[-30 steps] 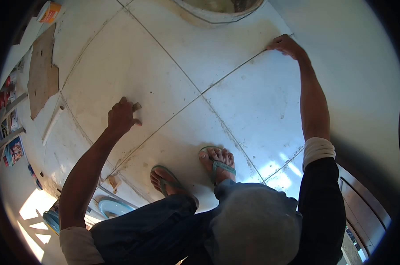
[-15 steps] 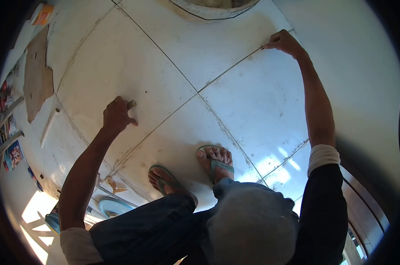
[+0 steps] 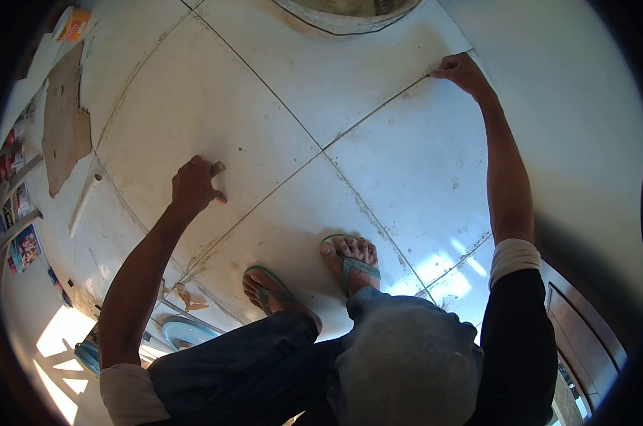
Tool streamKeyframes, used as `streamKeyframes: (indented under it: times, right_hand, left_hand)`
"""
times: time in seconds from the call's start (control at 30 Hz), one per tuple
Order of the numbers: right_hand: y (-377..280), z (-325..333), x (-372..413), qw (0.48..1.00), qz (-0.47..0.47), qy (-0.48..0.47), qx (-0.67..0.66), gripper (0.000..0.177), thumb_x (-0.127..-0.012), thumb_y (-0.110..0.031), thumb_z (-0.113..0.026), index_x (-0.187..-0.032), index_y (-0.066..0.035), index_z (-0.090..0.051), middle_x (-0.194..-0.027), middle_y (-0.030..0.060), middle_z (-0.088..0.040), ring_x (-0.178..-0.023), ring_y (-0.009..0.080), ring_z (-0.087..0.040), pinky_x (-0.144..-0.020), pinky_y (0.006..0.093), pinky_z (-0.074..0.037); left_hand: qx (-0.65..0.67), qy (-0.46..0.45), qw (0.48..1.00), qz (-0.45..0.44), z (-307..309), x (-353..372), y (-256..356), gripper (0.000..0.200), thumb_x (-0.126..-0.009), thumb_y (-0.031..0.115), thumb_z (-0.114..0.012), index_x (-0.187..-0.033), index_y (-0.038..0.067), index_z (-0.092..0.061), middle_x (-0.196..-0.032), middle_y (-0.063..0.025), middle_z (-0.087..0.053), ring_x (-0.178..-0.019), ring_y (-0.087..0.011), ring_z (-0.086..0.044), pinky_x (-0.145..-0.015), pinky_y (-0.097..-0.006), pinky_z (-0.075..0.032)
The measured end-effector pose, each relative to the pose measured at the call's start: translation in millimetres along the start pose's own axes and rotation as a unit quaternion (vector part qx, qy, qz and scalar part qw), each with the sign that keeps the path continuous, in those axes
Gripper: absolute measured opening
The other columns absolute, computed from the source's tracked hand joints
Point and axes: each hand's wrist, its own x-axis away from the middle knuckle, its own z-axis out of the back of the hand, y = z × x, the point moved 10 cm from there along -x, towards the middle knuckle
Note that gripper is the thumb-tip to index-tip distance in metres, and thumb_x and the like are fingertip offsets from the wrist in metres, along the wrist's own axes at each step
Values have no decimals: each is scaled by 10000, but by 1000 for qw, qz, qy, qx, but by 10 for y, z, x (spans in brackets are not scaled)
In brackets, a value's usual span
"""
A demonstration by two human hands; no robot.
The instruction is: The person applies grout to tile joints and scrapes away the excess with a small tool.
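My left hand [image 3: 196,184] is over a pale floor tile [image 3: 265,206], fingers curled around a small flat brownish piece [image 3: 217,168]. One end of that piece sticks out past the fingers; its kind I cannot make out. At the upper right, my right hand [image 3: 463,74] is pinched shut with its fingertips down at the dark joint line [image 3: 385,103] between two tiles, close to the wall. Whatever is between those fingertips is hidden or too small to name.
A round container [image 3: 350,21] stands at the top edge. To the left lie a torn brown board [image 3: 67,124], a white tube [image 3: 85,206] and an orange-and-white tub [image 3: 72,24]. A light blue basin [image 3: 186,331] is beside my leg. The pale wall [image 3: 570,128] rises at right.
The view has shifted slightly, so the floor appears a little further right. My right fingertips have moved a short way along the joint toward the wall. My left hand keeps its hold.
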Motion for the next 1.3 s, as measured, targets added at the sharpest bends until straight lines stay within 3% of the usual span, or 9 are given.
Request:
streamKeyframes:
  times: [0.37,0.57,0.63,0.77,0.83,0.9,0.97,1.2,1.3]
  right_hand:
    - [-17,32,116,990,-109,44,-76,212,-817,-158,-781,-703,2,-703,-594,47,-654,-470,85,-525,-465,238,-412]
    - [-5,134,122,982,-141,120,-26,192,-728,-205,-784,-710,-38,-691,-588,23,-690,-508,97,-639,-614,264,-552]
    - [-29,176,134,971,-145,176,-70,238,-739,-167,-790,-891,-20,-680,-649,42,-724,-566,137,-699,-662,280,-576]
    - [42,-24,94,970,-111,207,-68,348,-781,-156,-781,-1060,1,-643,-729,77,-749,-615,177,-728,-682,299,-583]
    - [124,-85,217,938,-98,269,-197,354,-806,-149,-770,-1086,16,-629,-801,116,-759,-652,190,-731,-680,317,-581]
    - [122,-111,326,929,-107,289,-204,386,-856,-133,-735,-1168,36,-584,-867,145,-762,-670,175,-716,-652,311,-569]
    - [245,-105,436,873,-93,356,-321,381,-912,-113,-687,-1218,50,-527,-873,142,-759,-633,156,-673,-609,299,-547]
    - [192,-28,383,885,-50,320,-335,294,-973,-94,-605,-1213,43,-504,-841,134,-747,-598,143,-630,-572,295,-523]
    - [232,123,520,846,-53,396,-353,234,-982,-111,-597,-1162,24,-530,-816,128,-742,-599,150,-639,-573,306,-523]
  left_hand:
    - [4,22,1000,-9,-38,-2,-27,645,-523,324,-988,-983,28,-647,-1072,-136,-634,-1020,-343,-668,-836,-471,-551]
    - [4,19,1000,-17,-52,-3,0,620,-528,330,-987,-967,36,-662,-1076,-128,-622,-1029,-327,-668,-837,-467,-559]
    - [-1,23,1000,-17,-29,-9,-12,595,-534,334,-987,-949,44,-673,-1083,-122,-619,-1033,-313,-672,-835,-462,-569]
    - [4,10,1000,-11,-61,-24,-18,624,-525,333,-987,-977,41,-670,-1087,-125,-621,-1032,-328,-666,-843,-465,-558]
    - [5,6,1000,-10,-95,-19,-45,650,-518,333,-987,-1002,39,-666,-1086,-126,-623,-1032,-338,-661,-848,-466,-550]
    - [13,23,1000,-15,-65,-20,-41,649,-515,326,-987,-1004,41,-669,-1097,-125,-623,-1034,-335,-661,-851,-465,-551]
    - [13,18,1000,-15,-52,-19,-27,649,-516,324,-987,-1006,42,-669,-1097,-126,-624,-1035,-335,-662,-850,-465,-551]
    - [8,17,1000,-14,-8,15,16,595,-536,304,-987,-982,38,-698,-1100,-124,-632,-1030,-320,-677,-836,-461,-569]
    - [13,14,1000,-7,9,25,19,598,-539,306,-988,-986,35,-696,-1101,-126,-635,-1037,-321,-677,-836,-459,-569]
